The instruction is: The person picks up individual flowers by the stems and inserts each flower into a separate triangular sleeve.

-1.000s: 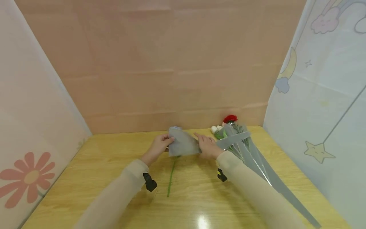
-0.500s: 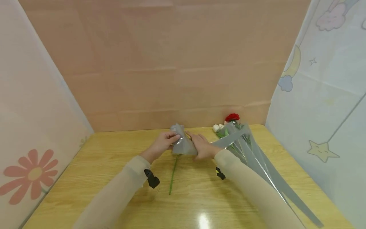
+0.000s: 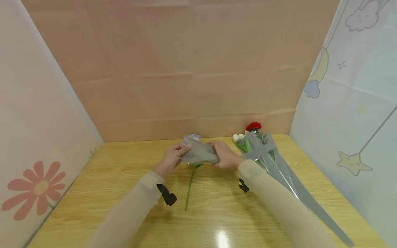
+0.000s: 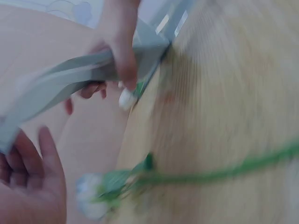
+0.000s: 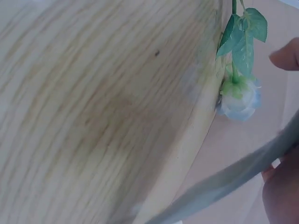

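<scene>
A translucent grey wrapping strip (image 3: 201, 153) stretches between both hands near the table's back edge. My left hand (image 3: 171, 159) pinches its left end between thumb and fingers. Curled over the strip farther right is my right hand (image 3: 227, 157). Below and behind the strip lies a pale blue rose (image 5: 239, 99), its green stem (image 3: 189, 189) pointing toward me. In the head view the strip overlaps the top of the stem and part of the bloom. The left wrist view is blurred and shows the strip (image 4: 70, 74) held above the rose (image 4: 93, 192).
At the back right lie a red flower (image 3: 254, 126) and white tulip-like buds (image 3: 237, 137) with green leaves. More grey strip (image 3: 297, 182) covers their stems and trails to the front right corner of the wooden table (image 3: 102, 193). Cloth panels surround the table.
Half a second ago the strip was bunched between the hands over the rose; now it is drawn out flatter. My right hand's fingers have gone from spread to curled over it.
</scene>
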A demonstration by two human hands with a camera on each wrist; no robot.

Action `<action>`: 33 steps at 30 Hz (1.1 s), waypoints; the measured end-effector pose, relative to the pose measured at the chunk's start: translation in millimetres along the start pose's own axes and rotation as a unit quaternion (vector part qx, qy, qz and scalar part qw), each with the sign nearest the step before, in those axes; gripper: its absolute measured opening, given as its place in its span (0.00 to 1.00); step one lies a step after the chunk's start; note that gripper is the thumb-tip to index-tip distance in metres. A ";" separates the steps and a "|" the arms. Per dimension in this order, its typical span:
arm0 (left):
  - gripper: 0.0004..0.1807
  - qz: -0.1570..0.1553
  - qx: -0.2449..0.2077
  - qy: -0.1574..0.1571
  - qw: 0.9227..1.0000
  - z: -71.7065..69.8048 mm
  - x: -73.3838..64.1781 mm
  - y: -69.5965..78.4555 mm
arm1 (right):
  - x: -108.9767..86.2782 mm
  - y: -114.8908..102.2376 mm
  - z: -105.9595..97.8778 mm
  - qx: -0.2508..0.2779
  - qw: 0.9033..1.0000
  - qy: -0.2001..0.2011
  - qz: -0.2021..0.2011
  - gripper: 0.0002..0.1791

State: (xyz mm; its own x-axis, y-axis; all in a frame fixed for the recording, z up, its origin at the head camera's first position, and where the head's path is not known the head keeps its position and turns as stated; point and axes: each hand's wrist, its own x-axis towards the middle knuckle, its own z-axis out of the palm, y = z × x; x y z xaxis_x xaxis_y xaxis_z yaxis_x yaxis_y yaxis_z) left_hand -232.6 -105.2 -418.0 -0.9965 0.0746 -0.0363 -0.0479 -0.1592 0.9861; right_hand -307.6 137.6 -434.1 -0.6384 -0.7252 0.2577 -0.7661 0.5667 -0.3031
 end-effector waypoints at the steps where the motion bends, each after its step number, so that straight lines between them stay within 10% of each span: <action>1: 0.11 -0.008 -0.038 -0.008 0.999 2.2 -0.9 -2.9 | -0.5 -0.9 -0.4 -0.002 1.000 0.001 -0.002 0.49; 8: 0.20 -0.005 -0.255 -0.039 0.966 25.1 -7.4 -12.8 | -1.7 -7.9 -1.2 0.001 1.000 0.029 -0.008 0.48; 16: 0.37 -0.023 -0.373 -0.055 0.926 47.1 -8.5 -5.3 | 0.6 -9.6 -0.6 -0.002 0.998 0.051 -0.026 0.48; 28: 0.32 -0.055 -0.393 -0.074 0.915 55.1 -4.3 -1.6 | 0.2 -9.2 2.3 0.005 0.997 0.068 -0.028 0.49; 33: 0.23 -0.042 -0.361 -0.102 0.926 44.1 -7.0 -3.4 | -1.9 -9.1 1.3 0.017 0.998 0.064 -0.012 0.49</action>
State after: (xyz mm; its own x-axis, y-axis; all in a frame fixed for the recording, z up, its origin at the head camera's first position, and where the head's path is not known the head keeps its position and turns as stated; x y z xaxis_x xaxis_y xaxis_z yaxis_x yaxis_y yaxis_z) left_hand -222.5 -61.8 -413.9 -0.9574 0.2887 -0.0033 -0.2301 -0.7563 0.6124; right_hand -299.3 133.3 -433.0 -0.6261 -0.6814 0.3792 -0.7795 0.5348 -0.3261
